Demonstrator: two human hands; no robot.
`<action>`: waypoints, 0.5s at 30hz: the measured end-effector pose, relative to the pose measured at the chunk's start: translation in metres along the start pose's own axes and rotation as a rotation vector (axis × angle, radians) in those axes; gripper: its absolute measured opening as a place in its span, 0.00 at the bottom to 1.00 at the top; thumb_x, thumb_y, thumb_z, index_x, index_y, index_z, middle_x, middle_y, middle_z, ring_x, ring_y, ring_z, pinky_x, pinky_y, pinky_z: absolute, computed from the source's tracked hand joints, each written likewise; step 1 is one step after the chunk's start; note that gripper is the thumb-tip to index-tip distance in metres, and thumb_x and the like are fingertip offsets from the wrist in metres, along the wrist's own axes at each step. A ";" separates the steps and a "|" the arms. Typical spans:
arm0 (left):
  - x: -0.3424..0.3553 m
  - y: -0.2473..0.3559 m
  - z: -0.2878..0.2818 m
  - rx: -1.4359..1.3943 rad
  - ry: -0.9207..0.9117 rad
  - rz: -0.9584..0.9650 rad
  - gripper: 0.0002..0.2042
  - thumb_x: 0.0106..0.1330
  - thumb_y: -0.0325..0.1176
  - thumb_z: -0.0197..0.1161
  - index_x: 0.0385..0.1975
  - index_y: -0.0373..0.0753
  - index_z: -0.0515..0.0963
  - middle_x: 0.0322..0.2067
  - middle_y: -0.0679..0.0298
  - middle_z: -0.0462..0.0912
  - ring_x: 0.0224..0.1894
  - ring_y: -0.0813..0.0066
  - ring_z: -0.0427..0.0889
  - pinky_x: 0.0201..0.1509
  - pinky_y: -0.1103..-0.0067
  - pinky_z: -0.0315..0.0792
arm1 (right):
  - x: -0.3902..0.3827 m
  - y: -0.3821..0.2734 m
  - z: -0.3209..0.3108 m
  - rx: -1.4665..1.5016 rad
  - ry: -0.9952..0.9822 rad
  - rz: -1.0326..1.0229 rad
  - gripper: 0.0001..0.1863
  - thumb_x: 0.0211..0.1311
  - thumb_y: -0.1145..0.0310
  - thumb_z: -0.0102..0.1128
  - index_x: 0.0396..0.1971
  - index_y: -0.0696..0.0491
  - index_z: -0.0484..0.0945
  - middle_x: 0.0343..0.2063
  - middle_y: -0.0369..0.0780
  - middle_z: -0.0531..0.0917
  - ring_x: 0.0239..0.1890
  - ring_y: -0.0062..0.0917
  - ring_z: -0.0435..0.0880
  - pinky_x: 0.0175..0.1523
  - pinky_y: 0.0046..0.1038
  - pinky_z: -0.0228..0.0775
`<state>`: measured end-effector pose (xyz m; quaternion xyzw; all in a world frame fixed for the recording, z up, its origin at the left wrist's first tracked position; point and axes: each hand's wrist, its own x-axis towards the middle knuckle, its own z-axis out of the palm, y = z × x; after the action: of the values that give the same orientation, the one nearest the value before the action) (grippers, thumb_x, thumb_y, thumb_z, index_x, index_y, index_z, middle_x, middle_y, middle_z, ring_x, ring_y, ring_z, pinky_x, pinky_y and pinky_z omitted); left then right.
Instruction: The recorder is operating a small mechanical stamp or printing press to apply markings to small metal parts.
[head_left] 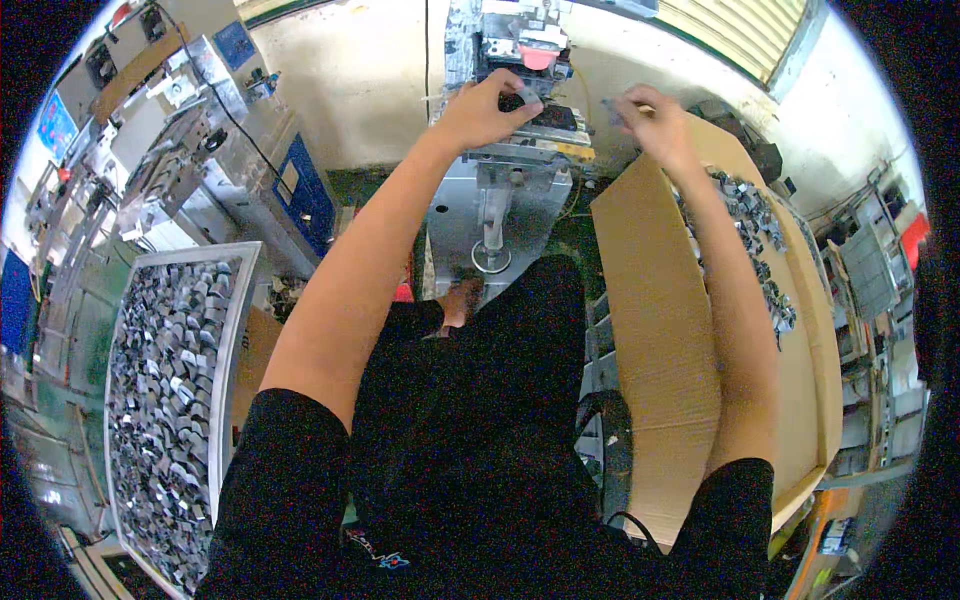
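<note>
My left hand (487, 112) is at the front of a bench machine (505, 165), thumb and fingers pinching a small curved grey metal piece (528, 97). Just right of that piece is the machine's dark work area (557, 117). My right hand (655, 125) hangs in the air to the right of the machine, above the far end of a cardboard box (655, 350). Between its closed fingertips a small grey metal piece (612, 112) shows, blurred, so its exact shape cannot be made out. The two hands are apart.
Many grey metal pieces (750, 225) lie inside the cardboard box at my right. To my left stands a metal-rimmed tray (232, 350) heaped with curved metal pieces (170, 370). A grey machine cabinet (240, 190) is at the back left. The wall (350, 80) rises behind the bench machine.
</note>
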<state>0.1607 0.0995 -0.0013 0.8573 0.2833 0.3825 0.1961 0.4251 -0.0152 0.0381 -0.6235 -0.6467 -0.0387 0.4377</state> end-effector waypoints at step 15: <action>-0.005 0.014 -0.011 -0.125 0.077 -0.293 0.32 0.71 0.60 0.49 0.54 0.33 0.73 0.49 0.45 0.82 0.55 0.47 0.80 0.60 0.62 0.70 | 0.022 -0.053 0.093 0.001 0.025 0.136 0.16 0.58 0.56 0.64 0.34 0.53 0.86 0.34 0.50 0.87 0.39 0.45 0.87 0.47 0.39 0.77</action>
<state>0.1545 0.0874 0.0106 0.7776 0.3883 0.3992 0.2918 0.3363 0.0456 0.0207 -0.6652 -0.5974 -0.0163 0.4476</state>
